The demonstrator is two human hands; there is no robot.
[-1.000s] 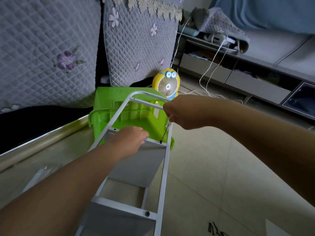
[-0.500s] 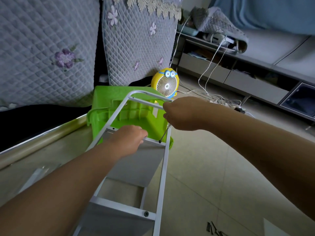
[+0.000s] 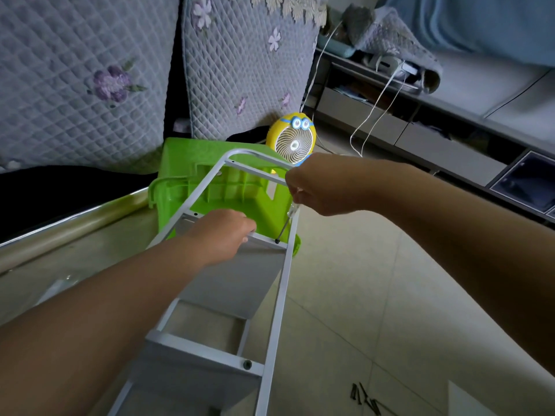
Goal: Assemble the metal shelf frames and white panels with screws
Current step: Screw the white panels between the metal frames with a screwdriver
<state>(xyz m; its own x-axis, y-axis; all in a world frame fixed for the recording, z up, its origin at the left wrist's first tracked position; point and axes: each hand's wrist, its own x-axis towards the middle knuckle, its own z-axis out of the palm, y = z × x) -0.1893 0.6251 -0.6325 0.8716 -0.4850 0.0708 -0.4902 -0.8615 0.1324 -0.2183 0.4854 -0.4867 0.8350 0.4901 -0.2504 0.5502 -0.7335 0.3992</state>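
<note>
1. Centre of view, running away from the camera: a white-painted metal shelf frame [image 3: 283, 289], ladder-shaped with a rounded far end, that end over a bright green plastic crate [image 3: 180, 157]; impossible to tell whether resting on it.
2. Between its two rails: an upper flat white shelf panel [image 3: 240, 274], and a second white panel [image 3: 186, 379] lower down, nearer the camera.
3. Grips the far edge of the upper flat white shelf panel with the left hand [image 3: 222, 232], fingers curled over that edge, roughly midway between the rails.
4. Holds a slim screwdriver with a clear handle and dark shaft [image 3: 293, 209] in the right hand [image 3: 318, 190], fingers closed round the handle, just above and to the right of the left hand.
5. Slants the shaft down and leftward, tip on a small dark screw [image 3: 277, 241] at the panel's right corner, just beside the right rail.
6. Hands near each other but apart, the screw between them and below the right one.
7. In the nearer crossbar, close to the right rail: another dark screw head [image 3: 247, 364].
8. On the pale tiled floor [image 3: 375, 280], bottom right: a small heap of loose dark screws [image 3: 365, 397], well apart from both hands.
9. Beyond the crate: a round yellow cartoon-faced fan [image 3: 292, 142], hanging white cables [image 3: 375, 115], quilted grey covers with purple flowers [image 3: 75, 70] and a low grey cabinet [image 3: 450, 151].
</note>
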